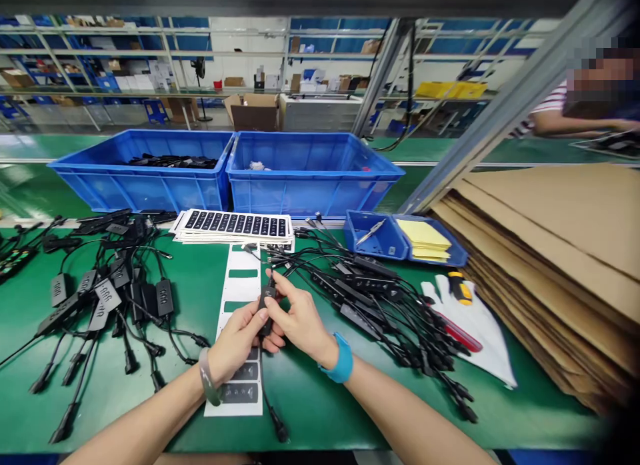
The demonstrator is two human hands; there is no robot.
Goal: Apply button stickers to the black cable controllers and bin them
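Note:
Both hands hold one small black cable controller (267, 297) above the green table, its cable hanging down to a plug near the front edge. My left hand (245, 328) has thumb and fingers closed around its lower part. Fingers of my right hand (297, 315) press on its face and top end. Beneath the hands lies a white label sheet (240, 292), with cut-out gaps higher up and black labels left at its lower end. To the left is a heap of black controllers with cables (107, 295); to the right lies another bundle of them (370, 285).
Two blue bins (310, 185) stand behind, the left one holding black parts. A label-sheet stack (235, 224) lies before them. Small blue trays (375, 235) hold tweezers and yellow paper. A white glove (480, 332), cardboard sheets (560, 205) and a metal post are right; another person works beyond.

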